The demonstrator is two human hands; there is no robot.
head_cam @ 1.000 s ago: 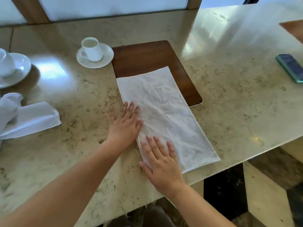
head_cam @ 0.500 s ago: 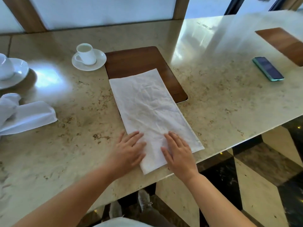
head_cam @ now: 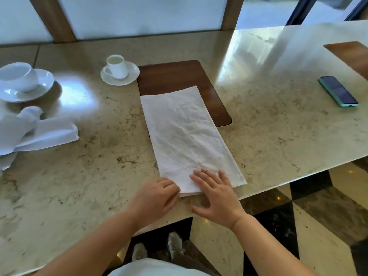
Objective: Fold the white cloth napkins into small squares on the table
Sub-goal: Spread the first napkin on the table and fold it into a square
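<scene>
The left hand (head_cam: 159,194) covers the napkin's (head_cam: 185,134) near left corner, and its curled fingertips hide whether they pinch the edge. The right hand (head_cam: 216,195) hides part of the near edge. The napkin covers the near left part of the wooden inlay (head_cam: 175,76). The picture's left edge cuts off the big cup (head_cam: 19,76), its saucer (head_cam: 41,86) and the crumpled cloth (head_cam: 35,130). The right edge cuts a second inlay (head_cam: 352,54). The bench (head_cam: 278,126) runs out of the picture on both sides. The phone's (head_cam: 337,90) screen is too dark to read. The shoes (head_cam: 175,246) show only partly under the bench.
</scene>
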